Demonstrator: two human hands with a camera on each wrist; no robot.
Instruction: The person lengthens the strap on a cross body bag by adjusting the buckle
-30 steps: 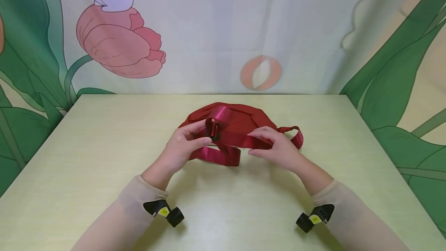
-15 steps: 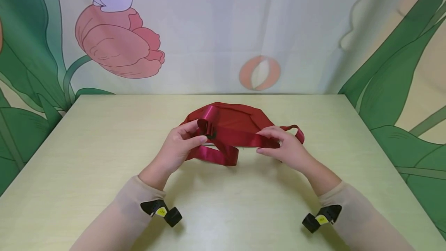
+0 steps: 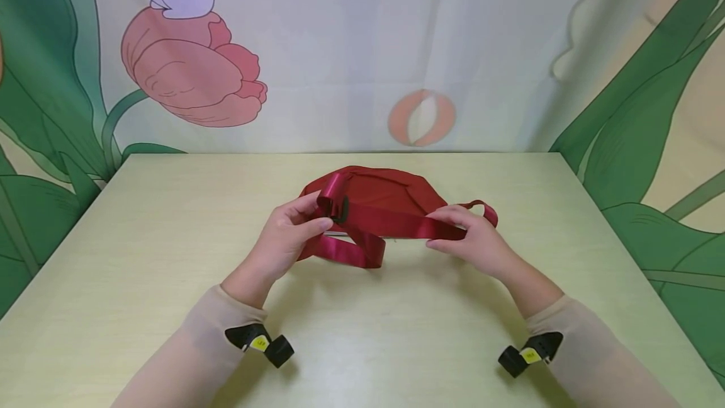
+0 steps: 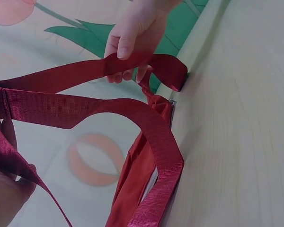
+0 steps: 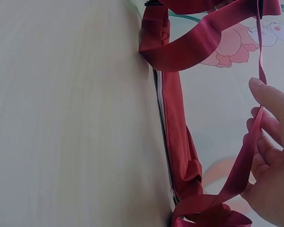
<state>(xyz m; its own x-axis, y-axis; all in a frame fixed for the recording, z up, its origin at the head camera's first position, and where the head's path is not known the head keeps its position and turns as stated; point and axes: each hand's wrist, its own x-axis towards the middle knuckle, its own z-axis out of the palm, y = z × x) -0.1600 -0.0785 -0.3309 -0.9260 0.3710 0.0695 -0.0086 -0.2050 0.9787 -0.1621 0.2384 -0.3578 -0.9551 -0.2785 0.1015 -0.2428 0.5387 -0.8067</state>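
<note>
- A red bag (image 3: 391, 191) lies flat on the pale table (image 3: 170, 238), in the middle and toward the far edge, with its zipper (image 5: 162, 132) along the side that faces the person.
- The red strap (image 3: 396, 225) of the bag is lifted above the table and stretched between the two hands, almost level, in front of the bag.
- The left hand (image 3: 286, 241) holds the strap at its left end, with thumb and fingers curled around the place where a dark buckle (image 3: 342, 208) sits; here the strap folds over itself.
- Below the left hand, one part of the strap hangs down and makes a loop (image 3: 354, 252) that rests on the table just before the bag.
- The right hand (image 3: 472, 238) pinches the strap at its right end, the thumb on top and the fingers under it; the hand is closed on the strap, not wide.
- Beside the right hand, the strap turns in a small loop (image 3: 484, 209) and goes back to the right corner of the bag.
- Each wrist carries a small black camera with a yellow label, over a beige sleeve (image 3: 204, 345).
- Behind the table hangs a cloth (image 3: 362, 49) printed with a pink flower and big green leaves.
</note>
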